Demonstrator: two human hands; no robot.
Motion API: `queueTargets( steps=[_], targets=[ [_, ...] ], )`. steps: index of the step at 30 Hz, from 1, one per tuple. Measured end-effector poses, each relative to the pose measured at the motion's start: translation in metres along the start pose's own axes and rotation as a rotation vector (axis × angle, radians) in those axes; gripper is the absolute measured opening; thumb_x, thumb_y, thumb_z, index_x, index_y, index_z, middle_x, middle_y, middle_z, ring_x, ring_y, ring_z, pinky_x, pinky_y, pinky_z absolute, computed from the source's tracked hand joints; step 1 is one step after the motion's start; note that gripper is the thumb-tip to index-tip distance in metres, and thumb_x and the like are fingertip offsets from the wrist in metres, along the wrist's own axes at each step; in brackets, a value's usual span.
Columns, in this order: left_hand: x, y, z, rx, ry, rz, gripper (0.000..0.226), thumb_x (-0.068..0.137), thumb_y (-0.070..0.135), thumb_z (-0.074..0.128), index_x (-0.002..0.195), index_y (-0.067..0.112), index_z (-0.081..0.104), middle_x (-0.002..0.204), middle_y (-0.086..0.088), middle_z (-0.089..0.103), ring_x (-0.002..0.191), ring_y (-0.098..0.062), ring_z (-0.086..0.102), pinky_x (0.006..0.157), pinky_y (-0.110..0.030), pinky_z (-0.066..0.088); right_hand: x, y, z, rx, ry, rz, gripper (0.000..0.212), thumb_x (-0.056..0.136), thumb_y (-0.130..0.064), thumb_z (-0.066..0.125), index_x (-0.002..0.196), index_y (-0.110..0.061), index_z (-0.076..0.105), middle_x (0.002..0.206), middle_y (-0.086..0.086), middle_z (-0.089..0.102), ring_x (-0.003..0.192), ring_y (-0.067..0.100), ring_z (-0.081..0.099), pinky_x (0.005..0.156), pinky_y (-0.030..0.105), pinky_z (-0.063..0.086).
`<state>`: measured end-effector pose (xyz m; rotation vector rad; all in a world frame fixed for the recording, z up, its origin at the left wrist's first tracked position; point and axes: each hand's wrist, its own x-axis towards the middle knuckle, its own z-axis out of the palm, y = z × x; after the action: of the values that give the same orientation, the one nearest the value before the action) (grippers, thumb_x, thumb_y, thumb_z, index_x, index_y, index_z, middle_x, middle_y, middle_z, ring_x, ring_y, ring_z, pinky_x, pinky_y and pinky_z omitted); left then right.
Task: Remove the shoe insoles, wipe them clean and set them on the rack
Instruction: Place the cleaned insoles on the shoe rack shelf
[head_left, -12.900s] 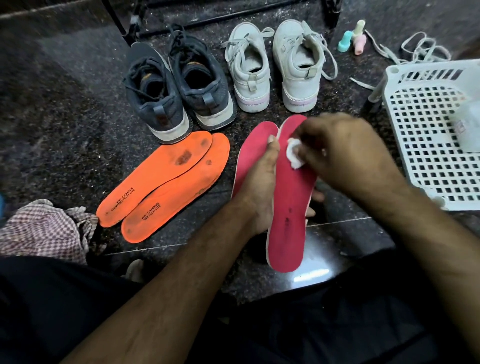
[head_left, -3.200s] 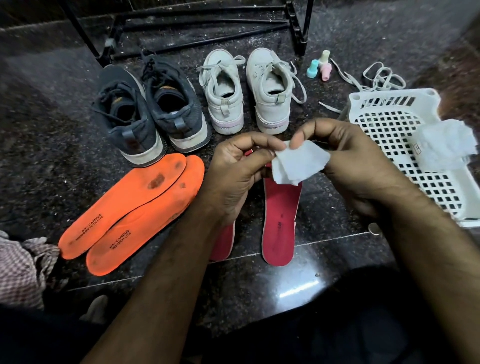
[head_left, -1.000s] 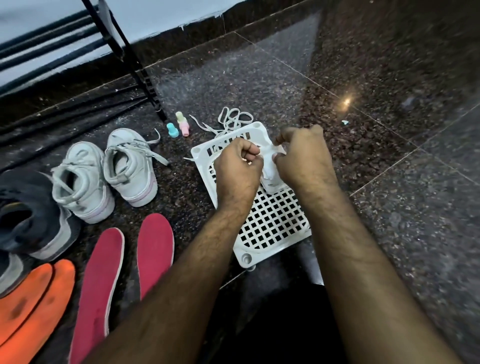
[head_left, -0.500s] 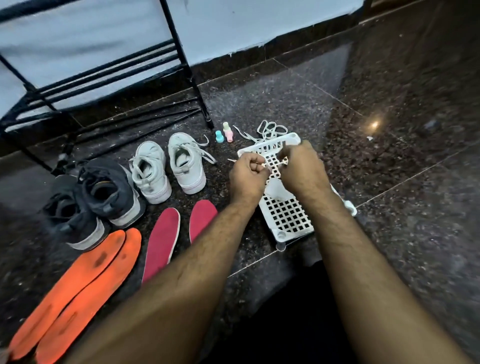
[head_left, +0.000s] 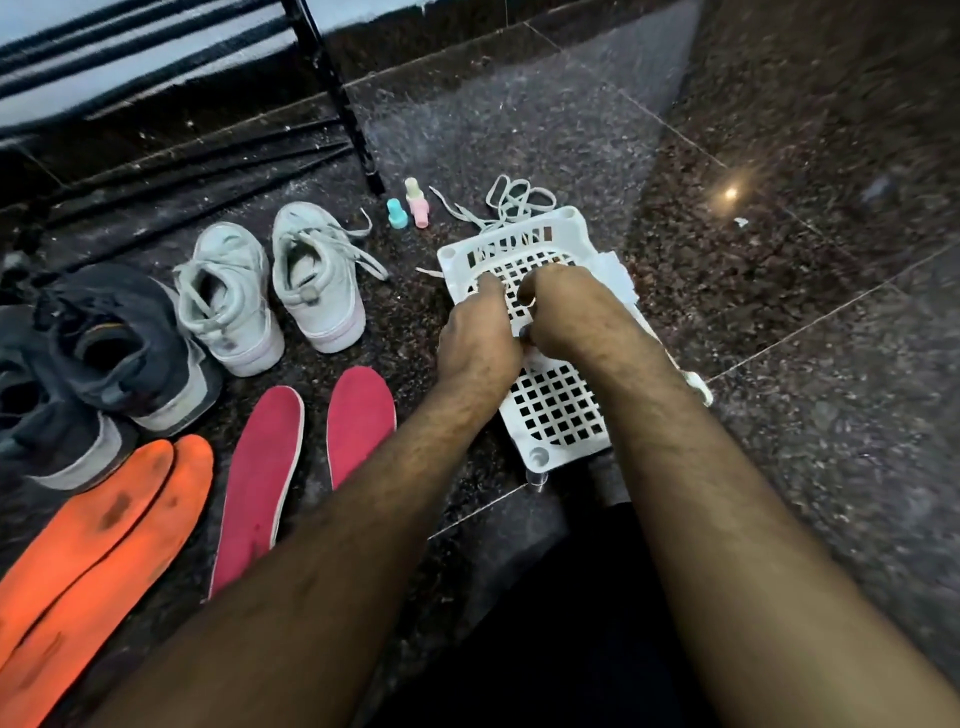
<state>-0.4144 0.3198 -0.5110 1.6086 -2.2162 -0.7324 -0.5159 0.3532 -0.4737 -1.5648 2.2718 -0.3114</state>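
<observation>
Both hands over the basket (head_left: 550, 415), floor-level, right of the shoes. Your left hand (head_left: 475, 338) and right hand (head_left: 563, 317) are knuckles-up, fingers curled, close together, working at smthg white between them. Prob. a wipe, but it's hidden under the hands. Grip: both look curled tight, can't tell on what.

Placement logic, my read: basket is the wipe supply, kept on your right, so both hands go there w/ insoles parked flat on the floor to your left, tops up, ready to be wiped.

Red insoles (head_left: 270, 467): side by side, just apart, long axes running away from you, leaning slightly right; far ends near the white shoes (head_left: 270, 291), near ends partly under your left forearm. Heel vs toe: can't tell.

Orange insoles (head_left: 93, 545): overlapping, long axes diagonal, far ends up-right toward the dark shoes (head_left: 104, 358). Dark stains visible, so likely not wiped yet.

Rack (head_left: 322, 93): behind the shoes; no insoles on the part in view.
</observation>
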Motion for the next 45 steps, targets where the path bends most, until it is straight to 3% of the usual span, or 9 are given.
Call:
queueTargets(
  steps=[5, 9, 17, 20, 25, 27, 33, 37, 45],
  targets=[
    [0.000, -0.008, 0.001, -0.214, 0.032, -0.094, 0.049, 0.071, 0.004, 0.070, 0.098, 0.037, 0.047, 0.075, 0.008, 0.068, 0.074, -0.024, 0.068, 0.078, -0.054, 0.056, -0.001, 0.002, 0.000, -0.020, -0.040, -0.043, 0.032, 0.088, -0.010, 0.055, 0.118, -0.009, 0.064, 0.117, 0.013, 0.065, 0.110, 0.033, 0.061, 0.089, 0.037, 0.050],
    [-0.004, -0.001, -0.015, -0.387, 0.069, -0.013, 0.045, 0.072, 0.008, 0.080, 0.097, 0.035, 0.054, 0.076, 0.010, 0.068, 0.074, -0.013, 0.068, 0.084, -0.050, 0.055, -0.009, 0.004, -0.011, 0.030, -0.063, -0.026, 0.030, 0.091, -0.016, 0.059, 0.119, -0.011, 0.063, 0.118, 0.009, 0.065, 0.111, 0.030, 0.060, 0.087, 0.032, 0.047],
    [0.003, 0.042, -0.040, -0.767, 0.155, 0.054, 0.036, 0.078, -0.001, 0.078, 0.106, 0.014, 0.062, 0.083, 0.000, 0.065, 0.076, -0.010, 0.062, 0.077, -0.017, 0.050, -0.032, 0.027, -0.046, 0.454, 0.228, 0.175, 0.029, 0.088, -0.035, 0.072, 0.112, -0.024, 0.061, 0.106, -0.002, 0.067, 0.092, 0.018, 0.061, 0.076, 0.026, 0.041],
    [0.017, 0.060, -0.022, -0.738, 0.125, 0.131, 0.028, 0.077, -0.005, 0.078, 0.095, 0.012, 0.066, 0.080, -0.004, 0.066, 0.070, -0.009, 0.061, 0.074, -0.024, 0.057, -0.037, 0.036, -0.049, 0.493, 0.306, 0.257, 0.022, 0.092, -0.029, 0.066, 0.110, -0.022, 0.054, 0.104, -0.002, 0.065, 0.089, 0.018, 0.060, 0.069, 0.027, 0.038],
    [0.043, 0.075, 0.017, -0.525, 0.109, 0.207, 0.030, 0.077, -0.004, 0.072, 0.080, 0.025, 0.064, 0.072, 0.009, 0.064, 0.060, 0.000, 0.053, 0.061, -0.016, 0.048, -0.025, 0.046, -0.042, 0.465, 0.297, 0.337, 0.036, 0.095, -0.023, 0.058, 0.126, -0.012, 0.044, 0.116, 0.008, 0.063, 0.104, 0.028, 0.061, 0.088, 0.041, 0.052],
    [0.045, 0.071, 0.027, -0.428, 0.104, 0.221, 0.028, 0.077, 0.000, 0.072, 0.076, 0.026, 0.063, 0.069, 0.012, 0.062, 0.058, 0.002, 0.052, 0.060, -0.017, 0.047, -0.015, 0.052, -0.033, 0.420, 0.287, 0.374, 0.039, 0.093, -0.024, 0.061, 0.125, -0.010, 0.043, 0.115, 0.009, 0.062, 0.099, 0.025, 0.059, 0.084, 0.038, 0.050],
    [0.044, 0.058, 0.038, -0.308, 0.157, 0.198, 0.018, 0.082, 0.007, 0.073, 0.077, 0.023, 0.067, 0.076, 0.013, 0.067, 0.071, -0.004, 0.062, 0.070, -0.028, 0.054, -0.004, 0.062, -0.016, 0.236, 0.254, 0.407, 0.043, 0.089, -0.027, 0.062, 0.124, -0.007, 0.047, 0.099, 0.008, 0.056, 0.083, 0.025, 0.046, 0.071, 0.035, 0.038],
    [0.044, 0.058, 0.031, -0.276, 0.127, 0.211, 0.013, 0.087, 0.013, 0.065, 0.083, 0.025, 0.071, 0.081, 0.014, 0.070, 0.079, -0.008, 0.065, 0.078, -0.034, 0.055, -0.010, 0.052, -0.024, 0.181, 0.264, 0.372, 0.043, 0.092, -0.029, 0.059, 0.126, -0.005, 0.044, 0.109, 0.013, 0.060, 0.084, 0.026, 0.046, 0.073, 0.035, 0.037],
    [0.023, 0.041, 0.004, -0.227, 0.203, 0.250, 0.011, 0.089, 0.017, 0.064, 0.096, 0.022, 0.071, 0.096, 0.009, 0.072, 0.093, -0.015, 0.065, 0.089, -0.040, 0.053, -0.035, 0.025, -0.048, 0.236, 0.366, 0.300, 0.043, 0.094, -0.041, 0.064, 0.125, -0.016, 0.048, 0.117, 0.009, 0.066, 0.109, 0.032, 0.062, 0.085, 0.039, 0.048]
  ],
)
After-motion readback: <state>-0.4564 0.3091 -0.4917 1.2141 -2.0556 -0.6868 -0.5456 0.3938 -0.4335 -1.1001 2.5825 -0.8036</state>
